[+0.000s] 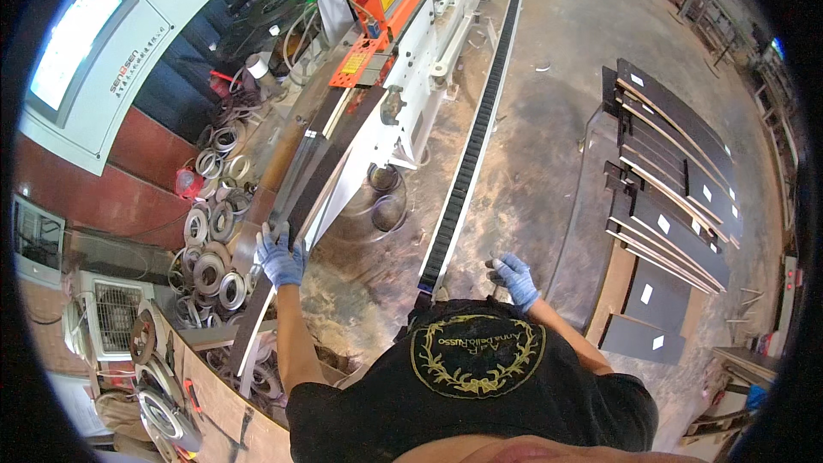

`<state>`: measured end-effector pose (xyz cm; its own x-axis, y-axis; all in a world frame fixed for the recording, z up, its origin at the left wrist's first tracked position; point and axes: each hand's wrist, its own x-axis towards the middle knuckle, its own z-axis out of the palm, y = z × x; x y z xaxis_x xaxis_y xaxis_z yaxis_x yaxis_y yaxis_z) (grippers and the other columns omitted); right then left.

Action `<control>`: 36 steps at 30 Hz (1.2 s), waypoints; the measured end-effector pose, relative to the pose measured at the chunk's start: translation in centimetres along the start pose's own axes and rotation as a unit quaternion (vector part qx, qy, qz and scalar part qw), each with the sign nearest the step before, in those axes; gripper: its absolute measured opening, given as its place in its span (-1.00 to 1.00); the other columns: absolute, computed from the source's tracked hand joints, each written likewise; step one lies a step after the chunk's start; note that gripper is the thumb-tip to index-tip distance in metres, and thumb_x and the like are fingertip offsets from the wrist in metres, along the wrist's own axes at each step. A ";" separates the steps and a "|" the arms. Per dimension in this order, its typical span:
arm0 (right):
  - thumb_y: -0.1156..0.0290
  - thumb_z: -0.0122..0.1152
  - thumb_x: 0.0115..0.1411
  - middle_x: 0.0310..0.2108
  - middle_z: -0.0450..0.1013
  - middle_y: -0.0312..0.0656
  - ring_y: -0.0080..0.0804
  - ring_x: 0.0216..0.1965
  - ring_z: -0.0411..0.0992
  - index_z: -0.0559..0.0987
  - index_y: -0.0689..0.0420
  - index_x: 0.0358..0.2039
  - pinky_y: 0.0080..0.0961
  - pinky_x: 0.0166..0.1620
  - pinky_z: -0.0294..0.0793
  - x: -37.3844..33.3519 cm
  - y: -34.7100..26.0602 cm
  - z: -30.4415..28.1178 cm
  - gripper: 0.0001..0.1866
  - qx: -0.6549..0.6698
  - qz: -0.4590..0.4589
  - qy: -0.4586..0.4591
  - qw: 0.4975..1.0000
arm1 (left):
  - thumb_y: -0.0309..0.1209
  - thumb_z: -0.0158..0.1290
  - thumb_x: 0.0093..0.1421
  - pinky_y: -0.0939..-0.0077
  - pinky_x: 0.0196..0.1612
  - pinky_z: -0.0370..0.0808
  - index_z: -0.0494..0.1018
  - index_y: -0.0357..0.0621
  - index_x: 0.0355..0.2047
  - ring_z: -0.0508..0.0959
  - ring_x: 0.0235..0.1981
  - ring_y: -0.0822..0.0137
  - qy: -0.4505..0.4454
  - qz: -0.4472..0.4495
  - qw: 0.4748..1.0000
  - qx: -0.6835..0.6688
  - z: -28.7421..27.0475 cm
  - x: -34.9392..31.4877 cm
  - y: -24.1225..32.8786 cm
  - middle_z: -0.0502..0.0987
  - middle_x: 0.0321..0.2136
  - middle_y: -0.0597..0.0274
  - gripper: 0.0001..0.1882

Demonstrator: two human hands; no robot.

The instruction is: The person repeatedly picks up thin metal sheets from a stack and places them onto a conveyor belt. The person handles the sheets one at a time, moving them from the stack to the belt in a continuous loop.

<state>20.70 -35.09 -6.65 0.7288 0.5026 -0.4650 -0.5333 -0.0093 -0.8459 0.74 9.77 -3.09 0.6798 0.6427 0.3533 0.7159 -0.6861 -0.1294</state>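
My left hand [279,259], in a blue-grey work glove, lies with fingers stretched out over a long narrow dark board [315,178] with a pale edge. The board lies along the bed of a long white machine with an orange guard [358,67], its near end reaching past my hand. My right hand [513,279], gloved alike, hangs apart from everything, right of a black roller track [470,154]. Its fingers are loosely bent and apart, with nothing visible in them.
Several rolls of edge banding tape [208,273] are heaped left of the machine. A control cabinet [154,13] with a lit screen stands at upper left. Dark panels [656,287] with white labels are stacked at right. A wooden tabletop [214,394] lies at lower left.
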 end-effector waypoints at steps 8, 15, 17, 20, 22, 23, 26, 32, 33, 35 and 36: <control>0.35 0.14 0.15 -0.27 0.48 -0.22 -0.46 -0.31 0.44 0.46 0.20 -0.22 -0.51 -0.22 0.49 0.0 0.8 -1.0 -0.77 0.020 0.033 0.021 0.999 | -0.08 -0.09 0.14 0.08 0.16 0.08 0.31 0.20 0.08 0.10 0.18 -0.05 -0.009 -0.057 0.998 0.008 0.1 3.6 1.3 0.09 0.19 0.05 -0.52; 0.25 0.08 0.19 -0.21 0.47 -0.23 -0.45 -0.29 0.44 0.43 0.11 -0.11 -0.46 -0.20 0.45 0.3 1.5 -0.8 -0.70 -0.019 0.038 -0.002 0.999 | -0.09 -0.08 0.11 0.04 0.20 0.00 0.28 0.24 0.10 0.09 0.20 -0.02 -0.016 -0.059 0.998 -0.015 1.5 4.7 0.9 0.08 0.20 0.07 -0.50; 0.25 0.08 0.19 -0.21 0.47 -0.23 -0.45 -0.29 0.43 0.43 0.12 -0.10 -0.46 -0.19 0.44 0.2 1.2 -0.4 -0.69 -0.023 0.035 0.000 0.999 | -0.05 -0.09 0.12 0.05 0.20 0.02 0.28 0.24 0.10 0.12 0.18 -0.02 -0.016 -0.059 0.998 0.001 1.6 4.7 1.0 0.11 0.19 0.08 -0.50; 0.26 0.08 0.19 -0.21 0.47 -0.23 -0.45 -0.29 0.44 0.43 0.14 -0.09 -0.46 -0.21 0.45 0.1 0.9 -0.5 -0.68 -0.031 0.057 0.006 0.998 | 0.00 -0.10 0.13 0.08 0.18 0.06 0.29 0.26 0.09 0.16 0.16 -0.03 -0.018 -0.066 0.998 0.004 1.6 4.9 1.0 0.14 0.18 0.08 -0.50; 0.27 0.09 0.18 -0.21 0.47 -0.23 -0.45 -0.30 0.44 0.43 0.14 -0.09 -0.47 -0.22 0.45 0.4 1.4 -0.8 -0.68 -0.014 0.046 0.006 0.999 | -0.01 -0.09 0.13 0.08 0.18 0.06 0.29 0.29 0.09 0.15 0.16 -0.02 -0.017 -0.069 0.997 0.009 1.9 5.0 1.0 0.12 0.19 0.09 -0.50; 0.27 0.10 0.18 -0.21 0.47 -0.23 -0.45 -0.30 0.44 0.43 0.14 -0.09 -0.47 -0.22 0.45 0.5 1.4 -0.8 -0.68 -0.006 0.040 0.007 0.999 | -0.01 -0.09 0.13 0.09 0.18 0.06 0.28 0.30 0.09 0.15 0.17 -0.02 -0.016 -0.071 0.997 0.011 2.1 5.1 1.0 0.11 0.19 0.10 -0.50; 0.28 0.11 0.17 -0.21 0.46 -0.22 -0.45 -0.30 0.44 0.43 0.13 -0.08 -0.48 -0.22 0.45 0.4 1.0 -1.0 -0.67 -0.017 0.037 -0.003 0.999 | -0.04 -0.07 0.10 0.02 0.19 0.02 0.27 0.36 0.09 0.13 0.18 0.00 -0.005 -0.090 0.996 -0.007 2.7 5.7 1.2 0.12 0.18 0.11 -0.51; 0.27 0.11 0.17 -0.19 0.46 -0.21 -0.43 -0.28 0.44 0.42 0.10 -0.05 -0.44 -0.19 0.46 0.5 1.2 -1.4 -0.66 -0.005 0.041 -0.012 0.999 | -0.02 -0.06 0.10 0.02 0.21 -0.02 0.25 0.45 0.10 0.08 0.20 0.04 -0.030 -0.114 0.993 -0.021 3.9 10.5 4.6 0.07 0.21 0.23 -0.50; 0.27 0.11 0.17 -0.19 0.46 -0.21 -0.42 -0.28 0.44 0.42 0.10 -0.06 -0.44 -0.19 0.46 0.5 1.3 -1.5 -0.66 -0.005 0.039 -0.010 0.999 | -0.02 -0.06 0.10 0.02 0.21 -0.03 0.24 0.46 0.10 0.08 0.20 0.05 -0.036 -0.119 0.992 -0.027 3.9 11.2 5.4 0.07 0.22 0.24 -0.49; 0.27 0.12 0.17 -0.19 0.46 -0.21 -0.41 -0.27 0.44 0.42 0.09 -0.06 -0.43 -0.19 0.45 0.5 1.4 -1.6 -0.66 -0.005 0.035 -0.007 0.999 | -0.01 -0.08 0.10 0.03 0.22 -0.05 0.21 0.46 0.12 0.06 0.22 0.06 -0.043 -0.125 0.991 -0.033 3.8 11.9 6.3 0.06 0.22 0.24 -0.48; 0.27 0.12 0.17 -0.20 0.46 -0.21 -0.40 -0.27 0.45 0.42 0.09 -0.08 -0.42 -0.19 0.45 0.4 1.1 -1.6 -0.67 -0.015 0.046 -0.002 0.999 | -0.01 -0.08 0.10 0.02 0.22 -0.05 0.21 0.46 0.12 0.06 0.22 0.07 -0.042 -0.126 0.991 -0.030 3.6 12.2 6.5 0.06 0.22 0.24 -0.48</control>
<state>21.06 -36.31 -8.20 0.6748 0.5023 -0.5407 -0.5853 -0.0822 -0.8067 14.29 14.35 -2.98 0.4930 0.8209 0.2880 0.8557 -0.5174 0.0098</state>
